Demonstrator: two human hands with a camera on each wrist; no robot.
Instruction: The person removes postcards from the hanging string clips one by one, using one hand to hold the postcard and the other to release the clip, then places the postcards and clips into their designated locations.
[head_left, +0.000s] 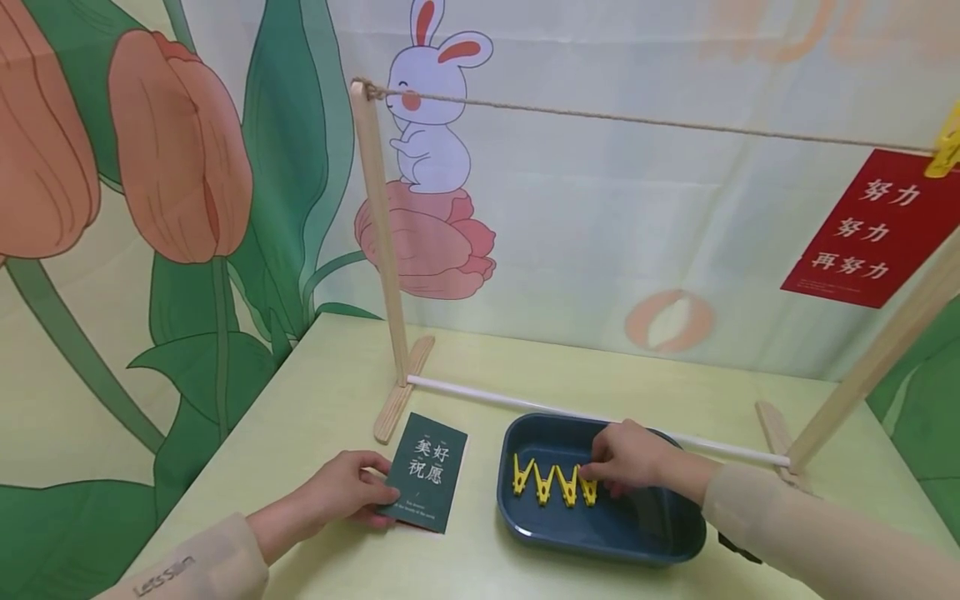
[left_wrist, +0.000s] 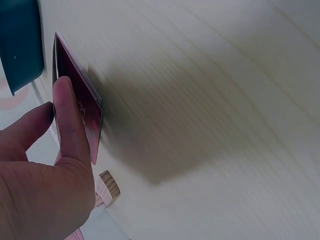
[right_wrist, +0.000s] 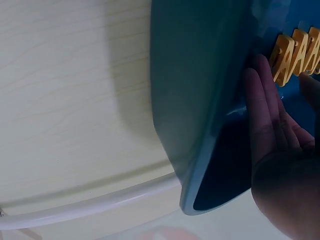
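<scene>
From the head view, the left hand (head_left: 341, 493) reaches in from the lower left, forearm angled up and to the right, and pinches the near left edge of a dark green card (head_left: 427, 482) with thumb on top and fingers beneath; the card lies almost flat on the pale table (head_left: 315, 400). To the right of it, the right hand (head_left: 628, 458) comes in from the lower right, wrist bent down into a blue tray (head_left: 600, 533), fingers bunched over the rightmost of four yellow clothespins (head_left: 553, 483) (whether it already grips that pin cannot be told). Beyond both hands stands a wooden frame (head_left: 381, 242) with a string (head_left: 637, 119) across the top, carrying a red card (head_left: 873, 229) under a yellow peg (head_left: 947, 150).

In the left wrist view, the thumb (left_wrist: 70, 120) presses on the card (left_wrist: 82, 107), whose edge is lifted off the table (left_wrist: 210, 100), a finger behind it.

In the right wrist view, the fingers (right_wrist: 265, 115) lie fairly straight and close together inside the tray (right_wrist: 200, 100), tips right beside the clothespins (right_wrist: 297, 52); a white rod (right_wrist: 90, 207) runs behind the tray.
</scene>
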